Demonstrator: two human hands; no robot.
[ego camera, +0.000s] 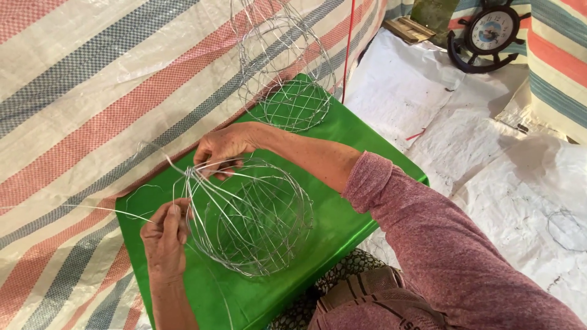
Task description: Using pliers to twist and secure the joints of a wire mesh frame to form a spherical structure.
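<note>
- A half-made wire basket lies on its side on the green worktop, its rounded cage of thin silver wire open at the end that faces the person's left; nothing sits inside it.
- Its long axis runs roughly left to right across the worktop, the closed, netted end toward the person's right.
- At the open end, loose wire ends splay outward to the left, some long and curling beyond the worktop's edge.
- The left hand is at the lower rim of the open end, fingers pinched together on a wire there.
- The right hand reaches across from above to the upper rim, fingers curled shut around a few of the wires.
- A pink sleeve covers the right arm.
- Farther up the worktop stands a second wire basket, taller and upright, also empty, well apart from the first.
- Behind the worktop hangs a striped tarp; white sheeting covers the floor on the right.
- A wheel-shaped clock leans at the top right.
</note>
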